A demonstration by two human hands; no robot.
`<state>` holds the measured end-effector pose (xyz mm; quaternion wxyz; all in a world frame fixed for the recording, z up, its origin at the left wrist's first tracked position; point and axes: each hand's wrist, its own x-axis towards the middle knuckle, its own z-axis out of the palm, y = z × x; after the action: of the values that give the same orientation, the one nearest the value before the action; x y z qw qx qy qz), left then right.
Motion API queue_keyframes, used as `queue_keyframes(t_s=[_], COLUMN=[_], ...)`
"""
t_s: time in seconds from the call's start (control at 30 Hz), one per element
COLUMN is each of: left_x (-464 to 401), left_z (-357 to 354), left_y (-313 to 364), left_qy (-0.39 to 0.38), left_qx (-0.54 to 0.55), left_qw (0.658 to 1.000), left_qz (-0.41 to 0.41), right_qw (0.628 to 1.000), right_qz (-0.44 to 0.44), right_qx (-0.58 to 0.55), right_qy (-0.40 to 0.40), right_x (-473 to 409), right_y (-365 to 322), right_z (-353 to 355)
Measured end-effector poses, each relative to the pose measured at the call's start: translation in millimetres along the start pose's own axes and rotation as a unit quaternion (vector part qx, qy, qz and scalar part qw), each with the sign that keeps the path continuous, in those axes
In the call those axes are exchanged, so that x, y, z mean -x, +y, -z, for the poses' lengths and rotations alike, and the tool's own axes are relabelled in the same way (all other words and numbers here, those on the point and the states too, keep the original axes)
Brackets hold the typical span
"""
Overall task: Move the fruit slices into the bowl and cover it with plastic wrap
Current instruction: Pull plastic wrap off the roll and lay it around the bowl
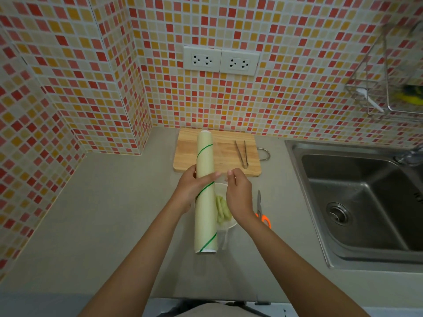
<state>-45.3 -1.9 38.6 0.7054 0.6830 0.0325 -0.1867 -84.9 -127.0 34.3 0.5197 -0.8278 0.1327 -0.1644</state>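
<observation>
A long pale roll of plastic wrap (205, 156) with green stripes is held lengthwise above the counter. My left hand (194, 187) grips it around the middle. Just to its right sits a small white bowl (232, 223) with pale green fruit slices (221, 210) inside, partly hidden by the roll and my right hand. My right hand (238, 194) hovers over the bowl with fingertips pinched together near the roll's side, apparently on the thin film edge. A loose strip of clear film (223, 240) hangs by the bowl's near side.
A wooden cutting board (229, 154) lies behind the bowl with metal tongs (241, 153) on it. Orange-handled scissors (261, 210) lie right of the bowl. A steel sink (357, 202) fills the right side. Tiled walls close the back and left.
</observation>
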Motion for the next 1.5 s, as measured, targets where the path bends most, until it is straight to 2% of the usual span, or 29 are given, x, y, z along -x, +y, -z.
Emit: queue_keyframes(t_s=[0.13, 0.27, 0.43, 0.7, 0.87, 0.97, 1.03, 1.2, 1.5], left_x=[-3.4, -4.2, -2.1, -3.8, -6.1, -6.4, -5.2, -8.1, -14.7], left_z=[5.5, 9.4, 2.9, 7.3, 12.0, 14.3, 12.3, 15.3, 22.3], left_y=[-4.7, -7.5, -9.3, -14.8, -16.3, -18.5, -17.1, -19.7, -19.9], left_qy=[-0.004, -0.012, -0.005, 0.005, 0.060, 0.030, 0.038, 0.027, 0.035], left_qx=[0.034, 0.148, 0.066, 0.040, 0.006, 0.029, 0.040, -0.018, 0.032], left_qw=[0.999, 0.987, 0.997, 0.997, 0.997, 0.998, 0.996, 0.998, 0.996], left_qz=[-0.001, 0.055, 0.031, 0.068, 0.049, 0.054, 0.067, 0.045, 0.072], right_qw=[1.000, 0.999, 0.999, 0.998, 0.997, 0.997, 0.997, 0.997, 0.997], right_qz=[-0.012, -0.025, -0.026, -0.035, -0.045, -0.053, -0.052, -0.042, -0.027], right_qx=[-0.001, -0.010, -0.009, -0.001, 0.004, 0.005, 0.003, 0.007, 0.018], right_qy=[0.028, 0.044, 0.043, 0.051, 0.061, 0.061, 0.060, 0.065, 0.069], right_x=[0.1, -1.1, -3.2, -3.4, -4.3, -8.0, -7.9, -6.1, -11.8], right_y=[4.6, 8.7, 8.8, 20.3, 26.6, 32.0, 33.9, 37.8, 40.5], right_z=[6.7, 15.7, 16.5, 21.2, 24.0, 28.4, 28.5, 28.8, 34.5])
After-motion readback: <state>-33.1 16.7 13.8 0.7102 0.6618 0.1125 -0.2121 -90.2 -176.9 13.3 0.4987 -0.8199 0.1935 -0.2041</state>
